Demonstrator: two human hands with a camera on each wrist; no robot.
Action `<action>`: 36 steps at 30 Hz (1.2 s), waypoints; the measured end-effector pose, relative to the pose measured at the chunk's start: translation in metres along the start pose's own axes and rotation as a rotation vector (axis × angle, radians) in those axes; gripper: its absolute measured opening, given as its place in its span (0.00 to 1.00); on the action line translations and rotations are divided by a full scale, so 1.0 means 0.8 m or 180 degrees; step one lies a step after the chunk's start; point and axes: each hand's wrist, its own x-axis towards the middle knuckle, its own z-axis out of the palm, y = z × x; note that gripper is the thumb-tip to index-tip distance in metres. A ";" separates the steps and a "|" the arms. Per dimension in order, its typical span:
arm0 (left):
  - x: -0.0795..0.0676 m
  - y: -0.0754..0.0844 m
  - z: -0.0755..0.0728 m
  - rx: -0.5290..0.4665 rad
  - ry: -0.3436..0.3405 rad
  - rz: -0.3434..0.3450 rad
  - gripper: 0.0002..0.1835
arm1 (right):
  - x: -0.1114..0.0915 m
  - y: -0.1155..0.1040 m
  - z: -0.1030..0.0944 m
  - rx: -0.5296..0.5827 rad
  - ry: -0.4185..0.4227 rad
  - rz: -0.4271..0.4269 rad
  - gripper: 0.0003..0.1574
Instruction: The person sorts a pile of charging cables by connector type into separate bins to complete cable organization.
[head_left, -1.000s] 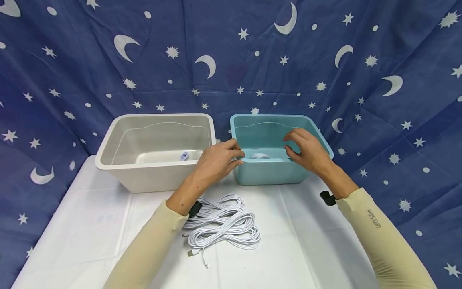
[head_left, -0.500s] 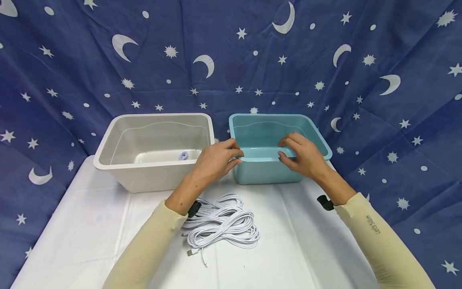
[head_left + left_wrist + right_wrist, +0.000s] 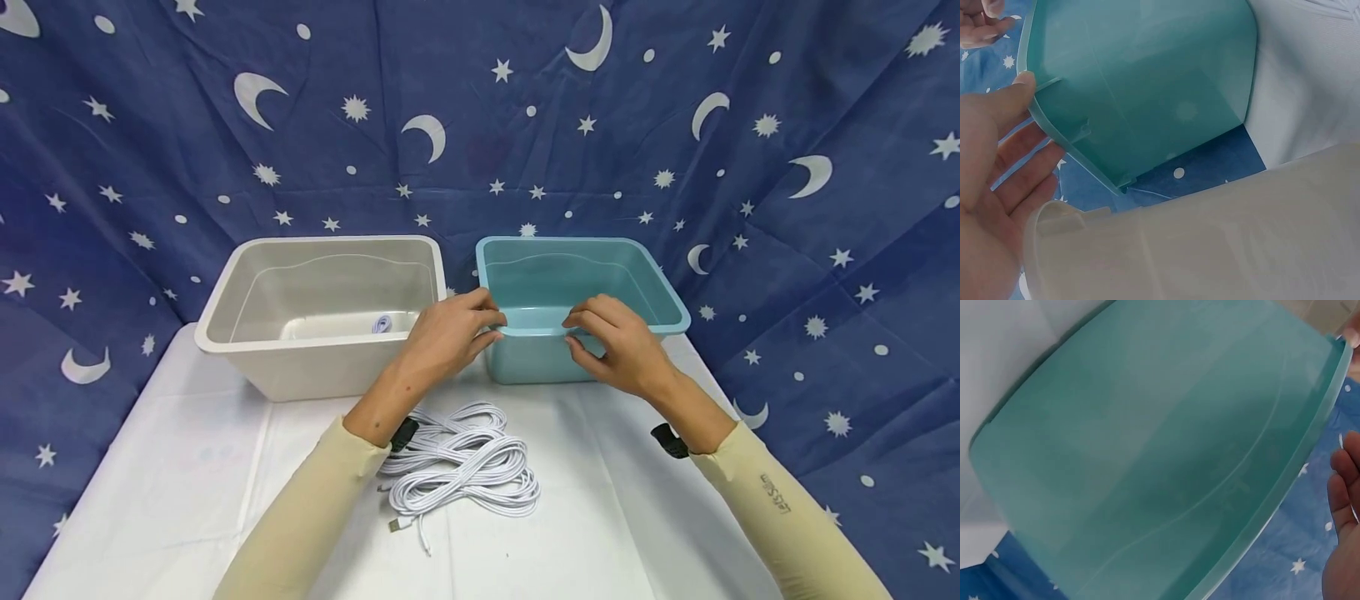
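My left hand [image 3: 455, 327] grips the front left corner of a teal bin [image 3: 551, 358], its thumb [image 3: 1013, 97] on the outside of the rim. My right hand [image 3: 617, 346] hovers over the bin's front rim with its fingers loosely bent. In the right wrist view, its fingers [image 3: 1347, 469] stand apart from the rim with nothing in them. On the table in front of the bins lies a pile of coiled white cables [image 3: 472, 471], one end showing a USB plug [image 3: 401, 523]. The front wall hides part of the teal bin's floor.
A larger off-white bin [image 3: 322, 362] stands left of the teal one, with a small coiled cable [image 3: 382, 323] on its floor. White cloth [image 3: 187, 483] covers the table. Behind hangs a blue curtain [image 3: 300, 167] with moons and stars.
My right hand has moved left and back from inside the teal bin to over its front rim. The white thing seen in that bin earlier is out of sight. My left hand stays put.
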 end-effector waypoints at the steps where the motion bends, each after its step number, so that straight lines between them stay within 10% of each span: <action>1: 0.000 0.000 0.000 -0.0007 0.0009 0.0008 0.12 | 0.000 -0.003 0.000 0.0015 0.0001 -0.0018 0.09; 36: -0.001 -0.001 0.000 -0.0009 0.0083 0.0038 0.11 | -0.004 -0.107 0.060 0.0460 0.0061 -0.0693 0.12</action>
